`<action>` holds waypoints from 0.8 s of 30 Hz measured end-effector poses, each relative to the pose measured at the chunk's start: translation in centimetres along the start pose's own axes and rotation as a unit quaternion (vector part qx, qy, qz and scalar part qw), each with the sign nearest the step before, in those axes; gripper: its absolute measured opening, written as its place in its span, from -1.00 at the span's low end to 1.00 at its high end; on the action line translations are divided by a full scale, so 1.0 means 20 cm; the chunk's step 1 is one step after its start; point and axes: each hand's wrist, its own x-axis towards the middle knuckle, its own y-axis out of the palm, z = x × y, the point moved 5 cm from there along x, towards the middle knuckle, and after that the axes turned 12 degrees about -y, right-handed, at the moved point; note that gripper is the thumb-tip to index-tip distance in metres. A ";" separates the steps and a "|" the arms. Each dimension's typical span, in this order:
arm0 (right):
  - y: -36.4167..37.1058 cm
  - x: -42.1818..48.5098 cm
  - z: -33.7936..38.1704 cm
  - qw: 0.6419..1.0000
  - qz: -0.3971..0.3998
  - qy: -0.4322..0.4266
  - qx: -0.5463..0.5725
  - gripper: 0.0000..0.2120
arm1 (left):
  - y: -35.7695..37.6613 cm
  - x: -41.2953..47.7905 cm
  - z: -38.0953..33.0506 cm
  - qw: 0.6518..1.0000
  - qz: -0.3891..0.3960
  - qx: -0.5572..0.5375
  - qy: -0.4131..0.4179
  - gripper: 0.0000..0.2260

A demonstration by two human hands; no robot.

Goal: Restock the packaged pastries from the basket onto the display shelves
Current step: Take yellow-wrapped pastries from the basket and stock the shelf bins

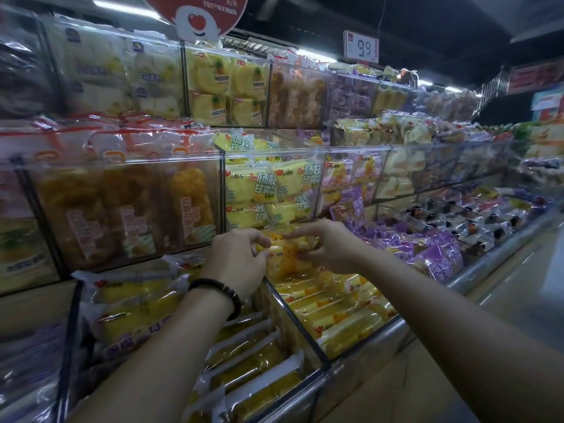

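Fingers on both sides are curled in, left hand (236, 261) and right hand (326, 248) pinching one yellow pastry pack (287, 259) between them, just over the near bottom bin (297, 320) of similar packs. Behind it the middle-shelf packs (268, 184) read 杨枝甘露 in green, and far up right a price tag (361, 48) says 9.9.

The left grip (236, 257) and the right grip (326, 247) hide both ends of the yellow pastry pack in clear wrap (287, 260). The top edge cuts off the red round paper sign (195, 13). The big orange bread packs in clear wrap (122, 209) on the left are smeared, and their words cannot be read. The small packs on the far shelves (488, 141) are too tiny to tell apart. The left arm (158, 361) and the right arm (457, 331) run off the picture's edge.
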 end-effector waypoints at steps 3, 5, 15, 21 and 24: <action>-0.07 -0.04 0.01 0.999 -0.013 0.011 -0.037 -0.45 | -0.01 0.00 0.00 1.000 -0.010 0.018 0.009 -0.91; -0.15 -0.11 0.01 0.997 -0.055 0.028 -0.040 -0.55 | -0.03 -0.01 -0.01 0.999 -0.019 0.026 0.010 -0.87; -0.31 -0.73 0.02 0.990 -0.103 0.093 0.020 -0.90 | -0.11 -0.32 -0.42 0.983 0.126 0.007 0.132 -0.91; -0.25 -1.14 0.10 0.982 -0.148 0.077 0.087 -0.95 | 0.12 -0.84 -0.59 0.921 0.348 -0.002 0.174 -0.87; -0.12 -1.36 0.06 0.974 -0.153 0.104 0.133 -0.95 | 0.38 -1.08 -0.53 0.889 0.421 0.013 0.183 -0.86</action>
